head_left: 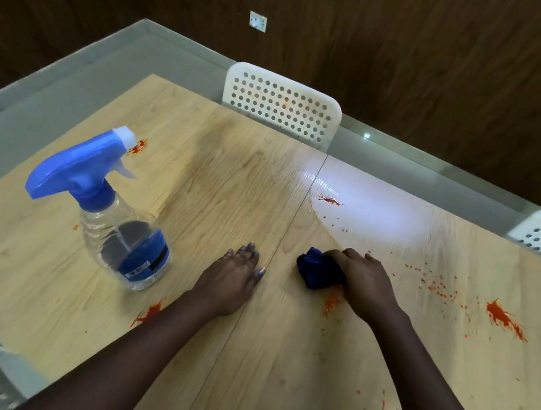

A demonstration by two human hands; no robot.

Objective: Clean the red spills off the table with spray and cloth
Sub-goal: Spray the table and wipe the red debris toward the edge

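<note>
From the head view, the wooden worktop (pixel 218 170) runs away toward two white perforated chairs (pixel 282 106) at its far edge. The right hand (pixel 363 282) has its fingers curled over a bunched dark blue cloth (pixel 317 273), pressing it down near the middle of the worktop, just beside the seam that splits the surface. A red smear (pixel 332 300) lies touching the cloth's near side, partly under the wrist. The left hand (pixel 236 274) rests flat and open on the wood, fingers straight, gripping nothing, apparently bracing.

The spray bottle (pixel 113 215) stands upright toward the left edge, apart from both hands, with a blue trigger head and a clear body that looks mostly empty. Red spills remain widely scattered: a large splash (pixel 505 320) toward the right edge with fine specks around it, a small blot (pixel 330 200) farther back, one (pixel 148 312) near the bottle's base and another (pixel 138 147) behind its nozzle.

The cloth looks soft and limp, so it should conform under palm pressure; holding it balled, as here, gives a firm pad. The bottle is probably light and tippy, best taken round the neck under the trigger. Most of the cleaning seems still to be done.
</note>
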